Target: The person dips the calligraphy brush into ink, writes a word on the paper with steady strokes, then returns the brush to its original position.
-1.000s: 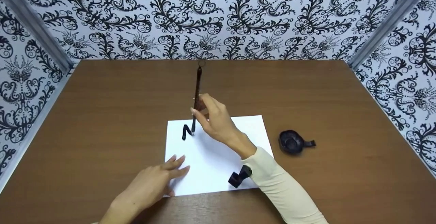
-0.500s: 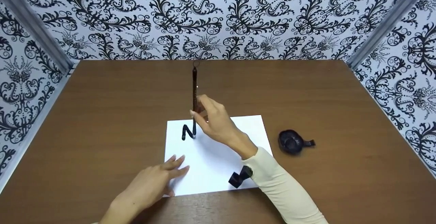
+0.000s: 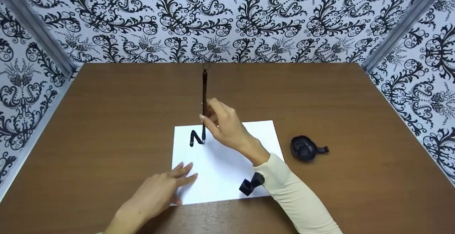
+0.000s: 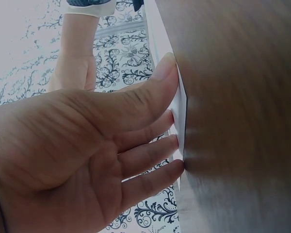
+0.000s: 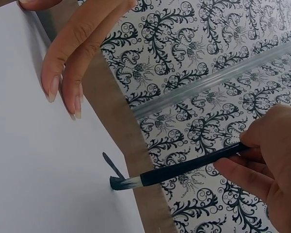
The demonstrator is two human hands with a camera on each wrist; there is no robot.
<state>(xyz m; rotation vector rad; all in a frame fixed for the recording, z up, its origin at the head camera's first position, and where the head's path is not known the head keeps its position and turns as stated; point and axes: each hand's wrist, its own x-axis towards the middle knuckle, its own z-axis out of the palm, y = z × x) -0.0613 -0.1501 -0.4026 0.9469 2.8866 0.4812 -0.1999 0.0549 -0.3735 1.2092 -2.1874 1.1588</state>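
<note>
Seemingly mid-stroke, my right hand (image 3: 229, 125) pinches a slim dark-brown brush (image 3: 204, 91) and my spread left hand (image 3: 156, 191) steadies white rectangular paper (image 3: 217, 166); the next move likely needs light pressure.

A brown wood-grain table (image 3: 106, 120) spreads across the middle and bottom of the head view, edged by a pale strip (image 3: 31, 142) at lower left. White back wall (image 3: 227, 13) with black scrollwork fills the top, matched by a left wall (image 3: 21, 84) and a right wall (image 3: 433, 84), with grey posts (image 3: 406, 24) slanting through the upper left and upper right corners.
</note>
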